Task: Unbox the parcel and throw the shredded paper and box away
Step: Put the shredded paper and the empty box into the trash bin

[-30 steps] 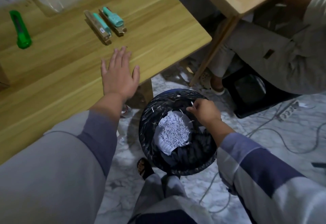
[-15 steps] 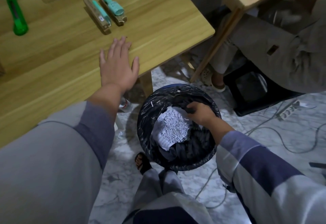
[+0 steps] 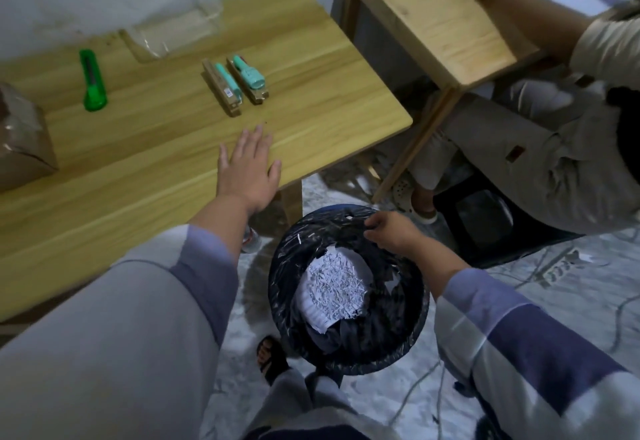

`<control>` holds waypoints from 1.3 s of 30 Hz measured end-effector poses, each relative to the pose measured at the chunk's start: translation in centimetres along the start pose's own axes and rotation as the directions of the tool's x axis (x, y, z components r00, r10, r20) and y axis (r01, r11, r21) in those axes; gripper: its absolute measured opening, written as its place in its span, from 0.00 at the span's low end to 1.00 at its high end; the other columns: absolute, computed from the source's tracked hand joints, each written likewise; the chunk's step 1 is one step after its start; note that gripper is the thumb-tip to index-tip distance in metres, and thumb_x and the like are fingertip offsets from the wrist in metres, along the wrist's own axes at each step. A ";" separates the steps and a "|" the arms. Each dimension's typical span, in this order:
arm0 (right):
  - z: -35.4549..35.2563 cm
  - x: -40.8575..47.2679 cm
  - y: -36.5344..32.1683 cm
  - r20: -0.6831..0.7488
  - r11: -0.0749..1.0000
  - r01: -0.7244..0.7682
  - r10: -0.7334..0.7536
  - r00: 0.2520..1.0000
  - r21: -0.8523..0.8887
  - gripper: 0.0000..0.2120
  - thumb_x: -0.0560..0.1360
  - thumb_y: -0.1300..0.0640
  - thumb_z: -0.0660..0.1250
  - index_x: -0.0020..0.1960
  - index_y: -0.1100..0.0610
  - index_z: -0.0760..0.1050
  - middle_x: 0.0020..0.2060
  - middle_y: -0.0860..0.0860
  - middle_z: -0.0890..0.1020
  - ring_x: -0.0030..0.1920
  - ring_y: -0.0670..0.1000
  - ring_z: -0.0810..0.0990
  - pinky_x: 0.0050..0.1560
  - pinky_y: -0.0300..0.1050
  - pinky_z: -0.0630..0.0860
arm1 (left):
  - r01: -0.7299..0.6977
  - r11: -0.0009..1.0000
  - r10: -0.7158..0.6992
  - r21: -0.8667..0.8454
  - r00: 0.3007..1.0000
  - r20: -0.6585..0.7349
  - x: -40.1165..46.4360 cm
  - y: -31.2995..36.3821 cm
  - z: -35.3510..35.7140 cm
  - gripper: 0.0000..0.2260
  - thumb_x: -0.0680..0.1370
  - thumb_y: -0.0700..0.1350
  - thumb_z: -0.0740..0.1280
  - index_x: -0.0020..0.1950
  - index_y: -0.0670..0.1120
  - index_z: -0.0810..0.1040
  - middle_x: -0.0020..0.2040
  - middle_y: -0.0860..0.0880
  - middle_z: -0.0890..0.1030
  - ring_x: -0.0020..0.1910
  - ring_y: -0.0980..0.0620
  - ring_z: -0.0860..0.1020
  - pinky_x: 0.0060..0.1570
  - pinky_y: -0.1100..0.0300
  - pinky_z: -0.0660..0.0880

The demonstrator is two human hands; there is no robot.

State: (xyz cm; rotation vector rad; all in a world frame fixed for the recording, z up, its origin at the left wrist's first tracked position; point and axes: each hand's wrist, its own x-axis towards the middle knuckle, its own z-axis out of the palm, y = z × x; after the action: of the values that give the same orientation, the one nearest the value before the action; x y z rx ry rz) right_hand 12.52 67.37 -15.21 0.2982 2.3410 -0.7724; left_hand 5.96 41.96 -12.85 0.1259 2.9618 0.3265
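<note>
Left hand [image 3: 248, 169] flat on the wooden table [image 3: 145, 148] near its corner, fingers straight and spread, holding nothing; probably there as a support while leaning down toward the floor. Right hand [image 3: 389, 231] low at the far rim of the black bin [image 3: 346, 287], fingers curled downward at the edge of the bin liner; impossible to tell whether pinching the liner or a last scrap of paper, or just letting go.

Shredded paper [image 3: 332, 292] lying inside the bin as one white clump, on the dark liner, with a few loose strips stuck on the inner wall. So this part of the task looks done, or almost done. Bin standing on the floor just beside the table corner, close to a sandalled foot [image 3: 272, 358], likely placed there for an easy drop from the table.

Brown cardboard box [image 3: 24, 141] at the left edge of the table, well apart from both hands, not yet thrown away; most likely the next thing to take. Two teal items [image 3: 235, 83] on card backings side by side in the middle of the table, apparently the parcel contents, set aside to keep. Green utility knife [image 3: 92, 81] further left, lying flat, no longer needed for opening. Clear plastic wrap [image 3: 173, 36] at the far table edge by the wall.

Another person [image 3: 540, 134] seated at the right by a second small table [image 3: 433, 13], not involved
</note>
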 end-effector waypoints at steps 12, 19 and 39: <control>-4.2 -1.6 -16.5 0.039 0.941 0.306 -0.304 0.952 -0.141 0.15 0.76 0.52 0.66 0.61 0.55 0.73 0.54 0.59 0.81 0.51 0.59 0.80 0.46 0.45 0.74 | 0.195 0.955 -0.206 -0.224 0.978 -0.029 -5.3 -5.8 -8.2 0.15 0.78 0.45 0.61 0.65 0.51 0.74 0.70 0.49 0.70 0.71 0.48 0.65 0.69 0.52 0.64; -1.8 -0.8 -27.2 -0.021 0.866 0.457 -0.470 0.882 -0.202 0.13 0.75 0.55 0.66 0.60 0.55 0.77 0.57 0.58 0.80 0.51 0.55 0.80 0.51 0.43 0.74 | 0.246 0.935 -0.277 -0.255 0.956 -0.094 -4.1 -12.4 -12.3 0.15 0.77 0.44 0.63 0.64 0.50 0.75 0.68 0.48 0.72 0.70 0.47 0.66 0.69 0.52 0.64; -1.0 21.0 -46.3 -0.255 0.813 0.220 -0.406 0.877 -0.539 0.12 0.73 0.47 0.66 0.54 0.48 0.81 0.54 0.50 0.83 0.58 0.54 0.78 0.57 0.49 0.69 | 0.119 0.955 -0.169 -0.273 0.971 -0.167 17.7 -22.1 -12.6 0.32 0.77 0.54 0.66 0.77 0.45 0.57 0.78 0.49 0.56 0.76 0.49 0.57 0.74 0.52 0.59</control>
State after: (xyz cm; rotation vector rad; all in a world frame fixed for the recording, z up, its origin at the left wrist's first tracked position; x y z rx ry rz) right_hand -22.26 31.18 -7.16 -0.2114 2.8854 -0.2353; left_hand -15.05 19.60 -8.31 -0.1624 3.0520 0.7422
